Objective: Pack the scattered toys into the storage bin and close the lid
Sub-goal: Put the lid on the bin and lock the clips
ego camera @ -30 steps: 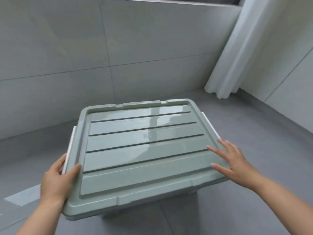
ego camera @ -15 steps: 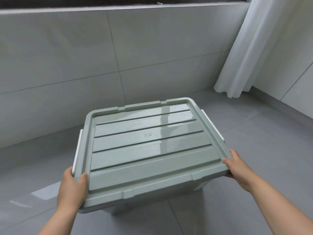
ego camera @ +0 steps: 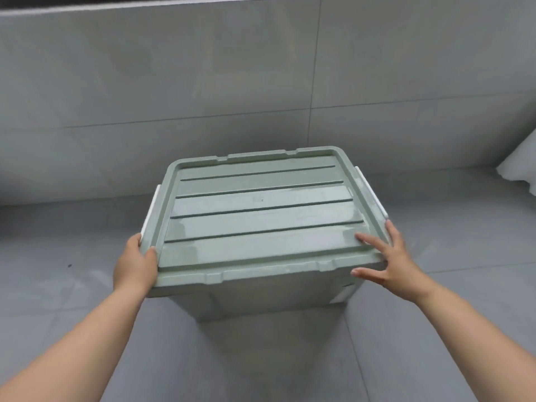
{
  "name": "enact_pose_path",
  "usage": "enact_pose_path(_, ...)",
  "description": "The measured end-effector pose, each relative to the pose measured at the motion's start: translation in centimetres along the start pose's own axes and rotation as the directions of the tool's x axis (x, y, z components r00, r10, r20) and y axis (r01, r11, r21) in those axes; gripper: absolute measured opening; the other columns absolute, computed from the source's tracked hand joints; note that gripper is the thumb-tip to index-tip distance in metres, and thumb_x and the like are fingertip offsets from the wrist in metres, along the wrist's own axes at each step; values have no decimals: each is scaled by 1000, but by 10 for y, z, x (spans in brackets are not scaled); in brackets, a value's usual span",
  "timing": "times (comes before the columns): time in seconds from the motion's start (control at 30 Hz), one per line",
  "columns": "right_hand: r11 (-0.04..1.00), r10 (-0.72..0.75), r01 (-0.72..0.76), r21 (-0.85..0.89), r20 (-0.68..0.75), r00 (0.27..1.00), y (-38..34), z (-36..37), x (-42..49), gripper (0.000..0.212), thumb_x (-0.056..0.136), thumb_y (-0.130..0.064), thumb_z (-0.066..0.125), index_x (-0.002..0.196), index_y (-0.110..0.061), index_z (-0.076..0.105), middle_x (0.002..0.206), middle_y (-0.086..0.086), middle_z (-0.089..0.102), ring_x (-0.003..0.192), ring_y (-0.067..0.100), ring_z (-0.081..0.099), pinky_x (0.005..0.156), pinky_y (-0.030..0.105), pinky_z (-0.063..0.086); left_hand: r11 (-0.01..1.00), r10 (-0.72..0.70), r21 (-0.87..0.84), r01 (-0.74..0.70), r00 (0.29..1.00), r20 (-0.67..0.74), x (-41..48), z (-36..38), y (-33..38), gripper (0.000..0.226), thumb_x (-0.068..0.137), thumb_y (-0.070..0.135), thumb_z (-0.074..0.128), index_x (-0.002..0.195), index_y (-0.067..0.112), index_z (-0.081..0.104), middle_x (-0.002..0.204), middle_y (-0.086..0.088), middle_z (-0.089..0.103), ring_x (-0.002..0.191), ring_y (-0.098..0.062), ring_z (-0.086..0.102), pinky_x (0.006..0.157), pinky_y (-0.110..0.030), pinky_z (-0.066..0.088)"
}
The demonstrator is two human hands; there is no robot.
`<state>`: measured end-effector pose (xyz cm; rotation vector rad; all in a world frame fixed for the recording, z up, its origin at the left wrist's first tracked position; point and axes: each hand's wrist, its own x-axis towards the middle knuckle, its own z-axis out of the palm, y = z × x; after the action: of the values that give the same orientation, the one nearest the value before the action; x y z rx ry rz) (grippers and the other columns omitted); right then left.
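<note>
The green storage bin [ego camera: 269,297] stands on the grey floor [ego camera: 87,329], near the tiled wall. Its lid [ego camera: 261,216] lies flat on top. No toys show on the floor, so they are most likely packed inside. The left hand [ego camera: 135,265] grips the near left corner of the lid, thumb on top. The right hand [ego camera: 388,262] rests loose on the near right corner with its fingers spread wide, holding nothing. A white latch [ego camera: 371,192] sits on the right side and another on the left. To shut it well, press both near corners down evenly, then push each latch until it clicks
</note>
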<state>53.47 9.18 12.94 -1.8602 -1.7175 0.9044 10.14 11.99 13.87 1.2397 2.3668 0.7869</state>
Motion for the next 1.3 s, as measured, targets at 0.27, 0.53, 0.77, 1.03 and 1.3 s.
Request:
enact_pose_path(0.27, 994, -45, 21, -105, -234, 971, -9, 26, 39, 56, 77, -37, 68, 130, -34, 51, 156, -8, 12, 138, 24, 16, 108, 43, 28, 919, 251, 152, -362, 839, 482, 33, -19, -15, 113, 71, 53, 71, 151, 25, -4, 157, 1, -15, 145, -17, -16, 117, -36, 0)
enact_pose_path(0.53, 914, 54, -121, -387, -180, 982, -32, 27, 79, 57, 87, -56, 45, 140, -43, 29, 158, -9, 2, 143, 31, 7, 105, 49, 31, 722, 547, 372, -583, 811, 208, 45, 8, -9, 62, 83, 45, 61, 140, 41, 35, 151, 7, 33, 136, -23, 26, 93, -28, 9)
enact_pose_path(0.77, 833, 77, -165, -529, -184, 980, -47, 33, 110, 58, 92, -57, 32, 144, -37, 17, 158, 0, 3, 135, 41, 28, 95, 43, 41, 776, 518, 360, -518, 849, 104, 66, 28, 11, 46, 82, 29, 69, 127, 25, 60, 133, -5, 57, 117, -31, 50, 104, -40, 21)
enact_pose_path(1.03, 838, 86, -158, -522, -159, 983, -56, 22, 150, 56, 93, -52, 37, 144, -34, 21, 158, 3, 6, 128, 39, 39, 94, 40, 39, 809, 442, 364, -462, 886, 143, 83, 38, 35, 50, 90, 32, 59, 138, 25, 47, 147, 1, 42, 131, -30, 38, 112, -45, 15)
enact_pose_path(1.3, 821, 63, -150, -551, -173, 983, -60, 23, 159, 50, 92, -52, 40, 136, -30, 32, 150, 4, 23, 117, 36, 48, 72, 34, 39, 801, 403, 412, -436, 900, 169, 100, 38, 45, 49, 90, 36, 58, 138, 28, 46, 149, 6, 38, 132, -27, 37, 106, -37, 31)
